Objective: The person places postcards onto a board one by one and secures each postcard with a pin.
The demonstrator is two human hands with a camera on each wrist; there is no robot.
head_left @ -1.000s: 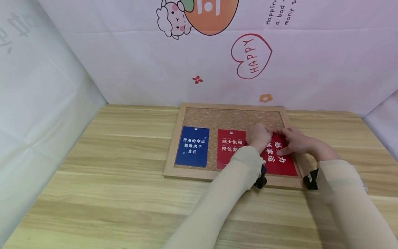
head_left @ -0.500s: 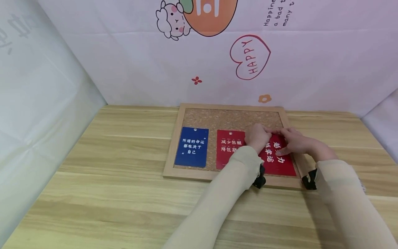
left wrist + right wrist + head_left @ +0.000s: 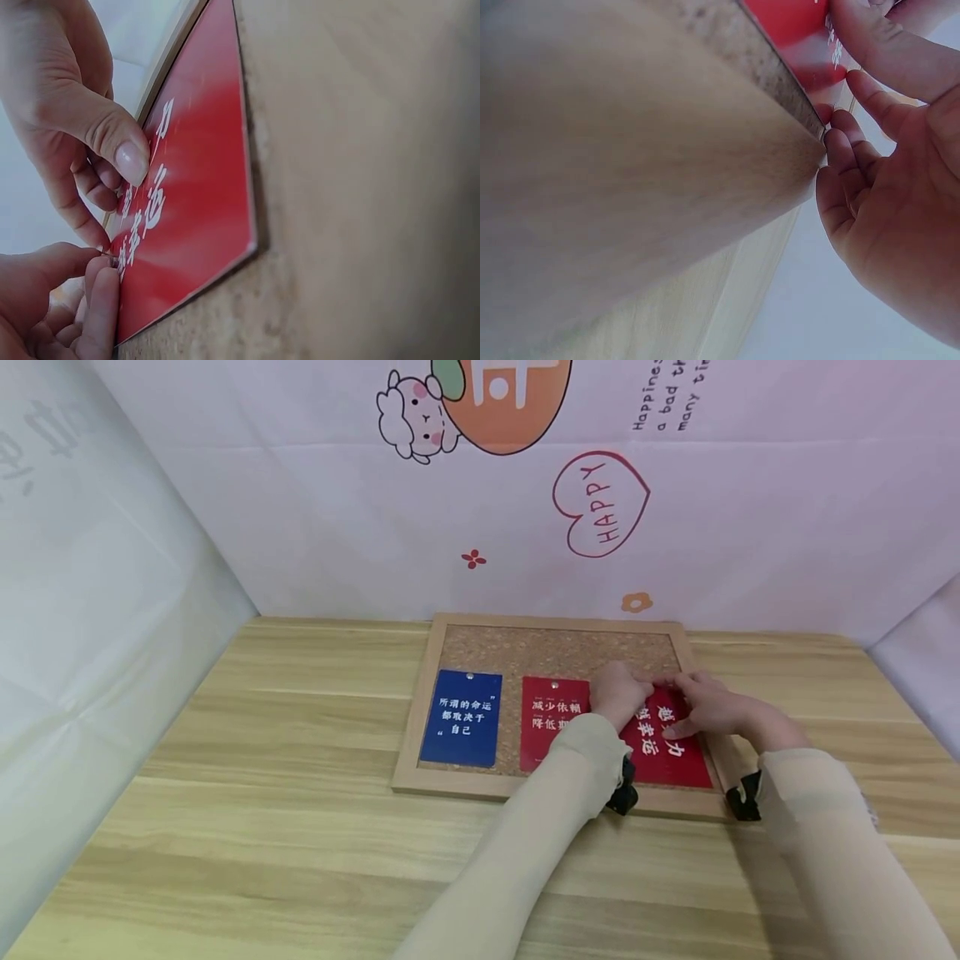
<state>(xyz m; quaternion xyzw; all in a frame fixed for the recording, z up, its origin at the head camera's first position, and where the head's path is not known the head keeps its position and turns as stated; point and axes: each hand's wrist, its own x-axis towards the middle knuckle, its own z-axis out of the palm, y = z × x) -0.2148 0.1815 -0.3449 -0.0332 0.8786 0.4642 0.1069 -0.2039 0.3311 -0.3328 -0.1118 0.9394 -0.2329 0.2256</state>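
A red card [image 3: 675, 764] with white characters lies on the right part of a cork board [image 3: 525, 647]. At the card's top edge my left hand [image 3: 618, 693] pinches a tiny thumbtack [image 3: 111, 255] between thumb and finger, as the left wrist view shows; its tip is hidden. From the right, my right hand [image 3: 716, 706] rests on the same card: the thumb [image 3: 129, 154] presses its face, and the index fingertip reaches close to the tack. Its other fingers bend at the card's and board's edge in the right wrist view.
A second red card [image 3: 555, 693], partly behind my left arm, and a blue card [image 3: 461, 727] are each fixed by a round silver tack at the top. The board's wooden frame [image 3: 450, 782] lies on a wooden table [image 3: 262, 827], against a printed white backdrop [image 3: 300, 527].
The whole head view has shifted slightly downward. Both hands keep nearly the same place on the red card.
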